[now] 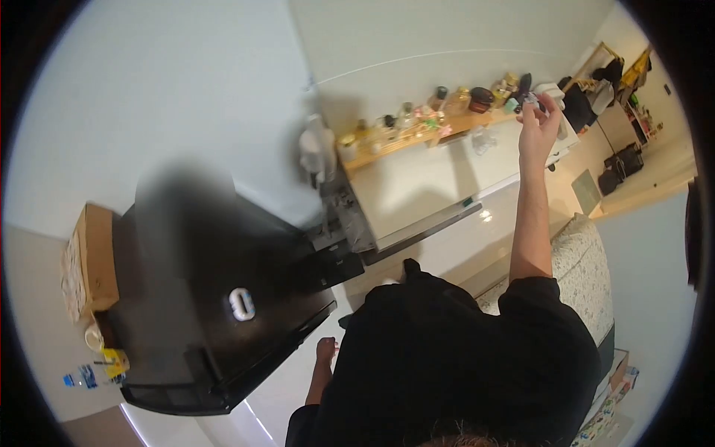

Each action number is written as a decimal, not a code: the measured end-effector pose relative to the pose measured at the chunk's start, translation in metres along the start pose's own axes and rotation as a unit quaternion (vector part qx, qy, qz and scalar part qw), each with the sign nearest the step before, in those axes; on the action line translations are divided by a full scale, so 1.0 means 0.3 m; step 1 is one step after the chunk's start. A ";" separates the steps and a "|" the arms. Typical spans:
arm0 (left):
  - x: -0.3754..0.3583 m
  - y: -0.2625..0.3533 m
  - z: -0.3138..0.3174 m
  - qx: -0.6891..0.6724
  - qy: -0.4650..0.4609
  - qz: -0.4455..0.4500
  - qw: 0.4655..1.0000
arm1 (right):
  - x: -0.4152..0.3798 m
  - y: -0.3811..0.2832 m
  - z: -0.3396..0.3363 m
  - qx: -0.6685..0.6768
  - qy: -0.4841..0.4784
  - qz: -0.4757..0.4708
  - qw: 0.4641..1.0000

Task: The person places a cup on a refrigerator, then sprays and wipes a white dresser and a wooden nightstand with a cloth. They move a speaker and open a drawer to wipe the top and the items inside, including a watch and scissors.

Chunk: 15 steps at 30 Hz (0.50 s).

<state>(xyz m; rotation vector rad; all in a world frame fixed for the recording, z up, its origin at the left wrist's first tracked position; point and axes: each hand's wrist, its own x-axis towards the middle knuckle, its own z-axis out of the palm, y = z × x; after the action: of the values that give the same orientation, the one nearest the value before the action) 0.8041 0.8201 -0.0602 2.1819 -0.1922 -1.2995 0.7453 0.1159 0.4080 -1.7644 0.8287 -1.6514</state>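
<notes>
My right hand (pixel 541 123) reaches out to the far right end of a wooden shelf. Its thumb and fingers are curled around a small clear object (pixel 530 100), whose kind I cannot make out. A dark pointed item (pixel 525 83) stands just behind the fingertips. Close by are a dark red round jar (pixel 481 99) and a yellowish bottle (pixel 509 82). My left hand (pixel 326 349) hangs low beside my body, near the edge of a dark desk (pixel 275 313). Its fingers are curled in, with nothing visible in them.
Several bottles and small flowers line the wooden shelf (pixel 387 149) above a white dresser (pixel 417 194). On the dark desk lies a white ring-shaped item (pixel 241 305). A cardboard box (pixel 100 257), a yellow cup (pixel 115 362) and a plastic bottle (pixel 87 376) stand left. A patterned bed (pixel 585 261) is right.
</notes>
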 end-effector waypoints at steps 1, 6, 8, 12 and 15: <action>0.046 0.056 0.029 0.010 -0.003 0.037 0.999 | 0.039 0.114 -0.056 -0.057 0.025 -0.015 0.998; 0.229 0.411 0.206 -0.107 0.003 0.018 0.994 | 0.015 0.686 -0.241 -0.087 -0.012 0.195 0.977; 0.163 0.680 0.222 0.010 0.020 0.034 0.999 | -0.085 0.796 -0.242 -0.189 -0.126 0.118 0.967; 0.146 1.058 0.209 0.172 -0.019 0.070 0.982 | -0.184 0.849 -0.156 -0.138 -0.229 0.129 0.955; 0.207 1.155 0.189 0.182 -0.013 0.093 0.979 | -0.164 0.834 -0.090 -0.114 -0.246 0.098 0.957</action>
<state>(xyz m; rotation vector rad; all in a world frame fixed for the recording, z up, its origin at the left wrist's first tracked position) 0.8464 0.4884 0.0636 2.3764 -0.6762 -1.2646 0.7034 -0.0063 0.1867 -2.0522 0.9407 -0.9527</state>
